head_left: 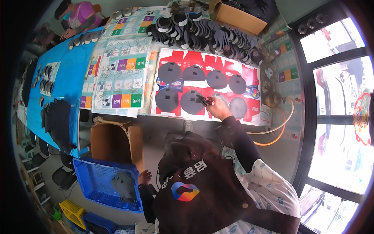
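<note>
Eight dark grey discs (167, 76) lie in two rows of four on a red-and-white sheet (202, 60), spread from eleven to two o'clock about the centre of the view. Several carry a small dark rectangular patch (168, 93) near the upper edge; the lower-row disc (238, 108) farthest toward two o'clock shows none. The step in hand looks like setting such patches onto the discs one by one along the lower row. The next move probably calls for parting a single piece from the rest and placing it squarely on its disc without nudging the neighbours. The person's right hand (219, 108), just off centre toward two o'clock, is nearly closed, its fingers pinching a few small dark pieces (201, 100) above the lower row; how many cannot be told, and the hand partly hides the disc beneath it. The left hand (145, 178) hangs low at seven o'clock, fingers loosely parted and seemingly holding nothing, close beside a blue crate (117, 204); whether it touches the rim is unclear. Inside the crate, at eight o'clock, rests a pile of dark pieces (124, 185).
</note>
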